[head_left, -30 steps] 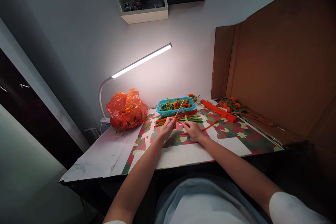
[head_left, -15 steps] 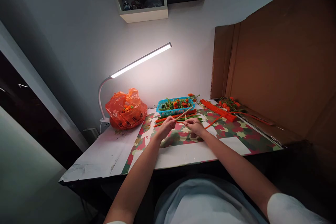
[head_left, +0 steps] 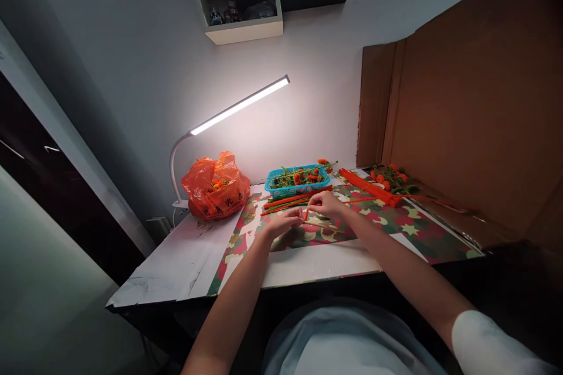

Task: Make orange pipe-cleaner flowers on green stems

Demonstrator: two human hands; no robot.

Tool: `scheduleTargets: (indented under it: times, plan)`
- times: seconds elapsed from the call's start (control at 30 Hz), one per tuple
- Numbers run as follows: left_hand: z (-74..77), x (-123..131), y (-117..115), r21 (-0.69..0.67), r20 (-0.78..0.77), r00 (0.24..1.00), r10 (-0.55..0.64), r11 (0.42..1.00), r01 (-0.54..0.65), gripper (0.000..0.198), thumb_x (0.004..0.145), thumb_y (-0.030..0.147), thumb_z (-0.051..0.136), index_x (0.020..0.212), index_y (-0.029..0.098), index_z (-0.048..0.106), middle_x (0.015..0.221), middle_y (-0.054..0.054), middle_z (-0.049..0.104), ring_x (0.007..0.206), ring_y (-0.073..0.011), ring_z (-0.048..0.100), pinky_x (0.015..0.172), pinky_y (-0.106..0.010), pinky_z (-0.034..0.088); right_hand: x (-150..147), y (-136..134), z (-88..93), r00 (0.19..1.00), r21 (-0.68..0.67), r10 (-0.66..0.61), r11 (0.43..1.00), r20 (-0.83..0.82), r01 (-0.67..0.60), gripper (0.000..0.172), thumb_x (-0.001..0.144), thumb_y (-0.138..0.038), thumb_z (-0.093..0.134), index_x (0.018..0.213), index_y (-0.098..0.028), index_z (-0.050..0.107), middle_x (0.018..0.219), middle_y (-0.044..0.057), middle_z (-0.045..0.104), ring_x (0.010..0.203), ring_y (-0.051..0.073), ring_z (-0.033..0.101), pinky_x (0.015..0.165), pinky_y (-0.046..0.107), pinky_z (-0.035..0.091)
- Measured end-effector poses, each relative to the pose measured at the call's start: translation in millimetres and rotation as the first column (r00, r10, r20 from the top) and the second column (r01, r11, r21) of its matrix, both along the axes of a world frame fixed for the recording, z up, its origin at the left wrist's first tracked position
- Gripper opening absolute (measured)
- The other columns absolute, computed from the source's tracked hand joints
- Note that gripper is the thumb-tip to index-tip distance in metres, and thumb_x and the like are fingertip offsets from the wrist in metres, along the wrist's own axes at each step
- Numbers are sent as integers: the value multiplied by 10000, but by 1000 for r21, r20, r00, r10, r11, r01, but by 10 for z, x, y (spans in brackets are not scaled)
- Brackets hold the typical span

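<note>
My left hand (head_left: 285,222) is closed on a thin pale stick (head_left: 323,225), which points out to the right, low over the table. From that grip a short length of orange pipe cleaner (head_left: 307,215) rises to my right hand (head_left: 326,204), whose fingertips pinch it. An orange strand runs out to the right behind the right hand, past an orange bundle of pipe cleaners (head_left: 372,187). Just beyond my hands lie several red, orange and green pipe cleaners (head_left: 281,204). The fingers partly hide where stick and pipe cleaner meet.
A blue basket (head_left: 299,190) with orange flowers and green stems stands at the back. An orange plastic bag (head_left: 215,187) sits to its left, beside a lit lamp (head_left: 240,106). More orange flowers (head_left: 387,177) lie near the cardboard wall (head_left: 457,117) at right.
My right hand has risen above the left, pulling the pipe cleaner upright between them. The stick has swung from pointing up and right to lying low, slanting rightward.
</note>
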State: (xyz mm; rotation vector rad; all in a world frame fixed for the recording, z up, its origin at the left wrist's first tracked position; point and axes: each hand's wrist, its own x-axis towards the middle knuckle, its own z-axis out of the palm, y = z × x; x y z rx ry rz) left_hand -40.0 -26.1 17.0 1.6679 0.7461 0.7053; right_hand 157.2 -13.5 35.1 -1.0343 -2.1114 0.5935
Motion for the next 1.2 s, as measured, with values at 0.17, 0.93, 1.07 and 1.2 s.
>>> scheduleTargets:
  times: [0.17,0.93,1.07,1.2]
  plan:
    - [26,-20,15,42,-33,996,83,996,-82,159,654,245,569,661,182,423,607,55,342,555,-84,266,514,-230,214,-149,-102,294,943,282,-122,959,311,31,154,749,-184,571,698,-197,716,655,34,673,619,145,539,539,246,271]
    - [-220,59,199,394,-65,888,456,829,-397,168,841,301,443,709,197,451,734,9,498,714,-151,456,698,-275,366,-397,-189,252,809,456,-288,890,513,28,185,831,-165,500,737,-163,659,771,67,704,682,162,592,655,295,263]
    - [-208,69,197,274,28,843,538,807,-524,154,784,275,497,673,193,430,661,38,437,633,-122,399,608,-249,324,-387,-192,183,861,450,-286,890,420,76,180,833,-161,503,733,-161,652,762,61,701,678,154,585,657,288,266]
    - [-171,95,169,66,139,824,549,825,-561,138,740,254,517,666,190,420,600,61,378,547,-92,320,531,-230,258,-355,-190,100,940,443,-259,886,222,140,159,824,-180,534,735,-165,664,728,42,694,664,146,574,706,286,298]
